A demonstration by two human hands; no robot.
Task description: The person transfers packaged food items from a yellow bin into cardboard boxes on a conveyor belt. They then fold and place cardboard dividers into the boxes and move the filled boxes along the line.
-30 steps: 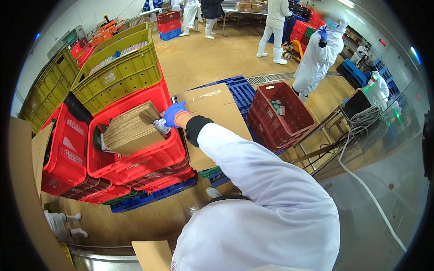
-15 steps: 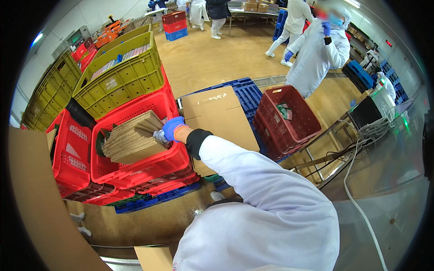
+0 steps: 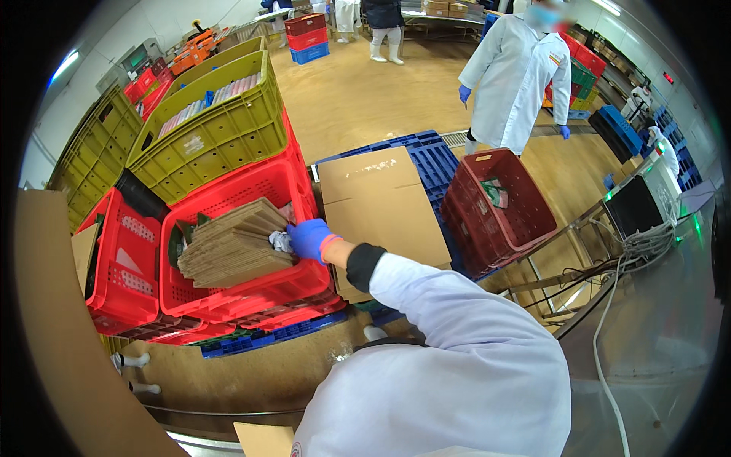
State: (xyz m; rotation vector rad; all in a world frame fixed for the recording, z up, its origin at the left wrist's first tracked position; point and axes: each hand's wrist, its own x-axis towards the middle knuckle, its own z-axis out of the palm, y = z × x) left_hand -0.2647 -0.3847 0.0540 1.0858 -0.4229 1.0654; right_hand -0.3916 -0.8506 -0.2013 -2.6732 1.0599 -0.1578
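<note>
**Right hand at the red crate's edge**

My right hand (image 3: 308, 241) is at the right rim of the red crate (image 3: 251, 297), fingertips by a crumpled white wad (image 3: 280, 242); I can't tell whether they grasp it. The cardboard stack (image 3: 228, 247) leans inside the crate. My left hand is out of view. I judge this a reach-in step; the next move calls for a sure finger hold.
</note>
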